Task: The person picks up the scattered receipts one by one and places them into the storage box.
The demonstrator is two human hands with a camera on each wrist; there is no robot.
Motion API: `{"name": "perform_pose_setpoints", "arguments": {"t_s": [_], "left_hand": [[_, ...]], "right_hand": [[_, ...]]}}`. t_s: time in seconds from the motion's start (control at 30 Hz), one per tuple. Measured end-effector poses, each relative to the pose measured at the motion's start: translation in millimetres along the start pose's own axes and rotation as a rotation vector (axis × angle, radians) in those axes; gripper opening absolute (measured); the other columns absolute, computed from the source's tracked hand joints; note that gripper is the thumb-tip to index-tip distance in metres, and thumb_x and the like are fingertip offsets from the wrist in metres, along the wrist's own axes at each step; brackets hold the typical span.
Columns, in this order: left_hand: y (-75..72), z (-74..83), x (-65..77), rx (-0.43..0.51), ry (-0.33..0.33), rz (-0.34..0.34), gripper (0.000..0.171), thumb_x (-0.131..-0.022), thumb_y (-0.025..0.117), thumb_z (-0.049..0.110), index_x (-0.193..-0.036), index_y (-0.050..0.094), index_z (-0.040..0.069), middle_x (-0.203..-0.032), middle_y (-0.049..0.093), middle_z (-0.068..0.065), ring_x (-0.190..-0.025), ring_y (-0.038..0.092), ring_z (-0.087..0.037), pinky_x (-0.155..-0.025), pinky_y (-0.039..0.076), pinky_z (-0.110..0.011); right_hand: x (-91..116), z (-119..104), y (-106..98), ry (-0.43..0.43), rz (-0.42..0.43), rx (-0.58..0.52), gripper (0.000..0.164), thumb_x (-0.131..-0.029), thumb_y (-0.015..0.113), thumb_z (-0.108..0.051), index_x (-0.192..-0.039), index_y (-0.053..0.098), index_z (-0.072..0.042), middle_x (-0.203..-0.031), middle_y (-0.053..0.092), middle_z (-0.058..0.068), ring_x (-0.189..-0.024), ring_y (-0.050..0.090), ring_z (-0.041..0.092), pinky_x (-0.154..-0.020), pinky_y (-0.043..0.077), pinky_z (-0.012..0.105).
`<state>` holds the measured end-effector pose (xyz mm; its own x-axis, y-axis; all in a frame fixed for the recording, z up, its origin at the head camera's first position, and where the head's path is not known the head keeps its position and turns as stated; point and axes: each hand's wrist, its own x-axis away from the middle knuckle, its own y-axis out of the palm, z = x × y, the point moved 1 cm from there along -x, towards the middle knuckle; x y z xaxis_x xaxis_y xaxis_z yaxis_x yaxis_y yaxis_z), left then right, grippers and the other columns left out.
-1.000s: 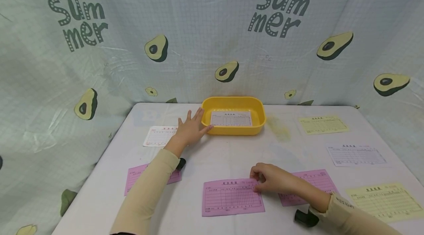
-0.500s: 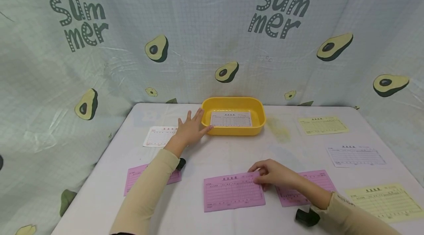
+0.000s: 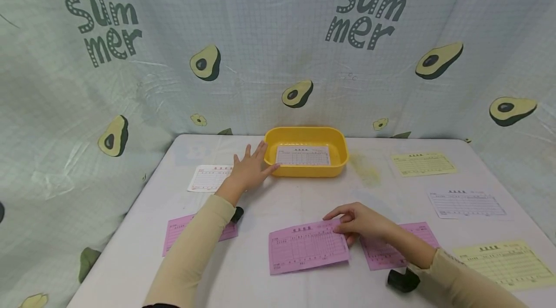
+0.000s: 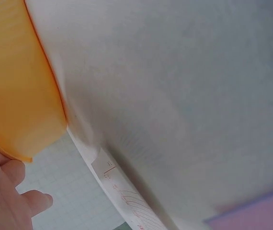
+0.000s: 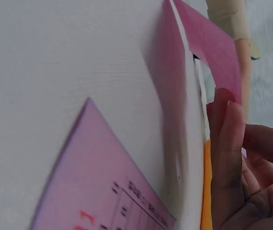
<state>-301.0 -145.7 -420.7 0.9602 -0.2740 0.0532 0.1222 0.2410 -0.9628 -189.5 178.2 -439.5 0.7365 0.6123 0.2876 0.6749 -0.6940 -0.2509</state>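
A pink printed form slip point(image 3: 304, 252) is pinched at its upper right corner by my right hand point(image 3: 364, 223). Its right end is raised off the table, and the right wrist view shows the slip point(image 5: 215, 45) standing up from the surface between thumb and fingers. My left hand point(image 3: 248, 172) reaches out with spread fingers against the left end of a yellow plastic tray point(image 3: 304, 171). In the left wrist view the fingertips meet the rim of the tray point(image 4: 19, 96). Inside the tray lies a white form slip point(image 3: 302, 155).
Another pink slip point(image 3: 384, 257) lies partly under my right forearm. Farther right are a white slip point(image 3: 466, 204) and two yellow slips, one near point(image 3: 506, 264), one far point(image 3: 423, 164). On the left lie a red-printed white slip point(image 3: 208, 178) and a pink slip point(image 3: 175, 233).
My right hand has lifted the pink slip's right corner off the table and moved slightly away from me, tilting the slip. The left hand and tray have stayed put.
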Motion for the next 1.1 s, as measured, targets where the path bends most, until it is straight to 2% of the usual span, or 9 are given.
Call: {"name": "perform_pose_setpoints", "arguments": {"t_s": [0.2, 0.37, 0.73, 1.1], "left_hand": [[1.6, -0.9, -1.6, 0.011, -0.006, -0.002, 0.090, -0.102, 0.039, 0.068, -0.166, 0.010, 0.012, -0.172, 0.005, -0.004, -0.155, 0.003, -0.043, -0.114, 0.006, -0.075], [2.1, -1.1, -2.4, 0.010, -0.012, 0.000, 0.091, -0.102, 0.039, 0.069, -0.166, 0.009, 0.013, -0.172, 0.006, -0.004, -0.155, 0.003, -0.043, -0.115, 0.006, -0.074], [2.6, -0.6, -4.2, 0.014, -0.009, 0.007, 0.091, -0.102, 0.039, 0.069, -0.166, 0.010, 0.013, -0.172, 0.005, -0.003, -0.155, 0.003, -0.043, -0.114, 0.006, -0.075], [1.4, 1.5, -1.0, 0.008, -0.015, 0.006, 0.091, -0.102, 0.040, 0.068, -0.166, 0.010, 0.012, -0.172, 0.006, -0.005, -0.155, 0.004, -0.044, -0.114, 0.006, -0.075]], "right_hand": [[2.0, -3.5, -10.6, -0.016, 0.012, -0.063, 0.035, -0.097, 0.067, -0.004, -0.131, 0.065, 0.005, -0.072, 0.059, 0.003, -0.058, 0.059, 0.010, -0.056, 0.053, 0.020], [3.0, -12.0, -21.2, -0.011, 0.052, -0.057, 0.038, -0.098, 0.068, -0.006, -0.133, 0.063, 0.006, -0.076, 0.060, 0.004, -0.061, 0.058, 0.012, -0.059, 0.054, 0.022], [4.0, -28.8, -47.5, -0.047, 0.152, -0.013, 0.043, -0.100, 0.067, -0.013, -0.137, 0.059, 0.007, -0.101, 0.074, 0.012, -0.079, 0.068, 0.021, -0.070, 0.061, 0.032], [-2.6, -37.8, -69.5, -0.078, 0.212, -0.068, 0.047, -0.101, 0.066, -0.011, -0.141, 0.053, 0.009, -0.115, 0.073, 0.016, -0.089, 0.073, 0.026, -0.077, 0.061, 0.035]]}}
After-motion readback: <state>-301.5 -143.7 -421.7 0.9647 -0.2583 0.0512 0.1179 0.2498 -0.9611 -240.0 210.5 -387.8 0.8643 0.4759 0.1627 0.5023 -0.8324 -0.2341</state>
